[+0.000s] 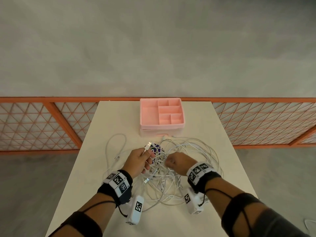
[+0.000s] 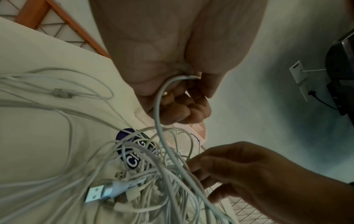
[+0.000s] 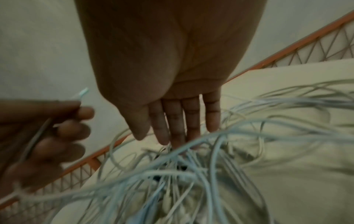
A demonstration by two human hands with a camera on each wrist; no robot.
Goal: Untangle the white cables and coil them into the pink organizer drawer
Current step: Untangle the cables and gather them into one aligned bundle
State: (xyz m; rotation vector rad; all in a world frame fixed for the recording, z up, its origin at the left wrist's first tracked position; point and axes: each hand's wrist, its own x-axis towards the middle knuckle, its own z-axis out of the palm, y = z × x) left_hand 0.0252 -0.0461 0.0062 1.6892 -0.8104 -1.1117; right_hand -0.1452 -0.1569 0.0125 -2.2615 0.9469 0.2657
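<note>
A tangle of white cables [image 1: 171, 177] lies in the middle of the cream table [image 1: 118, 120]. My left hand [image 1: 145, 159] is raised over its left side and grips one white cable [image 2: 159, 109] just below its USB plug [image 1: 148, 145]; that cable runs down into the heap. My right hand [image 1: 171, 162] reaches into the tangle with straight fingers [image 3: 172, 124], whose tips touch the strands and are partly hidden by them. The pink organizer [image 1: 162, 126] stands at the table's far end, with open compartments on top and a drawer front [image 1: 153, 133] below.
A purple pack with white letters [image 2: 134, 159] lies under the cables near my left hand. Loose USB plugs [image 2: 95, 195] stick out of the heap. Cable loops spread almost to the organizer. An orange mesh fence [image 1: 42, 125] runs behind the table.
</note>
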